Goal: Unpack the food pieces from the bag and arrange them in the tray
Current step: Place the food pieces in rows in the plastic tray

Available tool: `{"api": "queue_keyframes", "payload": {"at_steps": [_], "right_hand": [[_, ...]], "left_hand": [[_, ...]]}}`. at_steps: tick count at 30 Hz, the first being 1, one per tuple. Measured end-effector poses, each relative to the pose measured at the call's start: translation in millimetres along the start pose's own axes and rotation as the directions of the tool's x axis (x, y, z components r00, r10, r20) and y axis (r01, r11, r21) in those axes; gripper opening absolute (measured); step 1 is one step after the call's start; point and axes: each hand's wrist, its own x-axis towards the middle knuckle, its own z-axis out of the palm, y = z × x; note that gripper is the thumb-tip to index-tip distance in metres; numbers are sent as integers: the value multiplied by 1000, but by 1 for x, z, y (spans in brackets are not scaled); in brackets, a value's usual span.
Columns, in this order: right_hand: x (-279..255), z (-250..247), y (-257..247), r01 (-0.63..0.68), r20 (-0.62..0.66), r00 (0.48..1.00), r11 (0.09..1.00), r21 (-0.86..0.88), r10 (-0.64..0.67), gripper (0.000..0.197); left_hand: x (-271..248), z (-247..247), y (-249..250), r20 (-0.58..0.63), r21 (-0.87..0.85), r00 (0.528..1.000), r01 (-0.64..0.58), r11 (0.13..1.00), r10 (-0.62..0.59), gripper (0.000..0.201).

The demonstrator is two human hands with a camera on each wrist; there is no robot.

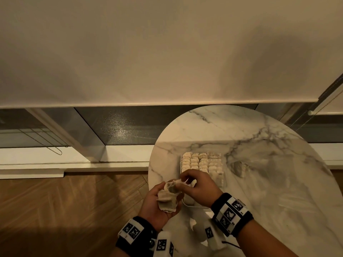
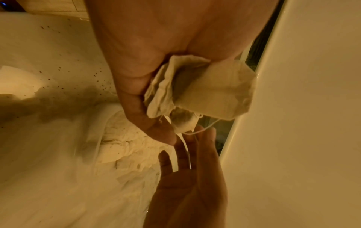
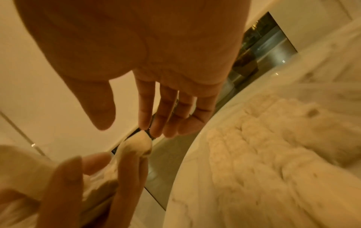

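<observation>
On the table edge: small cloth bag, held just above the near left rim of the round marble table.
Left hand: under the bag, fingers curled round it.
Right hand: at the bag's top, fingertips pinching the bunched mouth by the thin string.
Tray: on the table just behind the hands.
Food pieces: pale lumps, packed in neat rows in the tray.
</observation>
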Motion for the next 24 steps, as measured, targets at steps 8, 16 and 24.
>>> {"api": "queue_keyframes", "payload": {"at_steps": [8, 16, 24], "right_hand": [[-4, -8, 5, -91, -6, 996, 995, 31, 91, 28], [-6, -14, 7, -166, -45, 981, 941, 293, 187, 7], [-11, -10, 2, -319, 84, 942, 784, 532, 326, 29]], "left_hand": [[-3, 13, 1, 100, 87, 995, 8, 996, -16, 34], [1, 9, 2, 82, 121, 996, 14, 993, -24, 40], [0, 8, 5, 84, 108, 996, -13, 994, 3, 46]]}}
